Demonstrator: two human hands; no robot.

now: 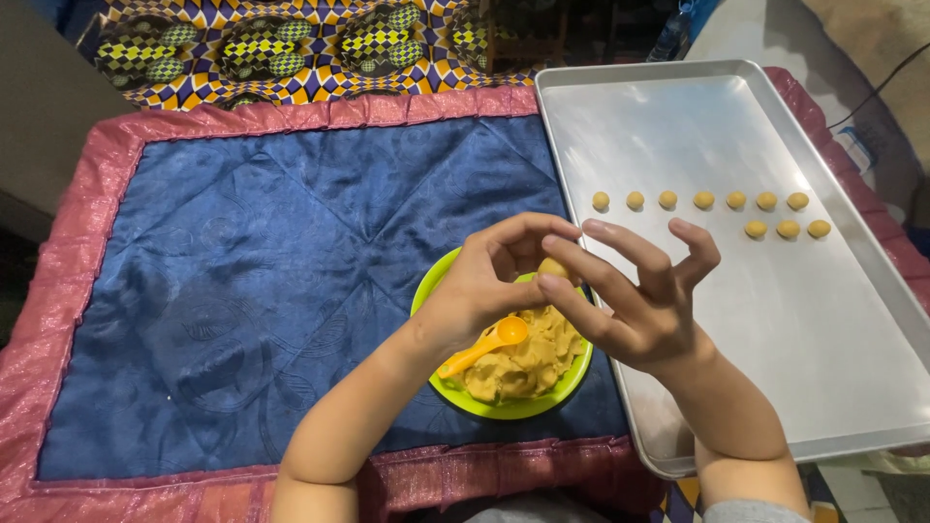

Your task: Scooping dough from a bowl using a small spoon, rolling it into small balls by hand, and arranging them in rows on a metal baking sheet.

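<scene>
We roll a small dough ball point(553, 267) between both hands above the green bowl point(504, 409).

Our left hand point(484, 281) and right hand point(639, 300) each close their grip on the ball with their fingertips. In the bowl lie tan dough point(528, 363) and an orange spoon point(484, 344). Finished balls point(702, 200) sit in rows on the metal tray point(823, 339), beside the blue quilted cloth point(262, 271).

Blue quilted mat point(242, 252) with pink border, spread flat. On it, green bowl point(513, 407) of dough near the front edge. Beside, touching the bowl, metal baking tray point(823, 320).
</scene>
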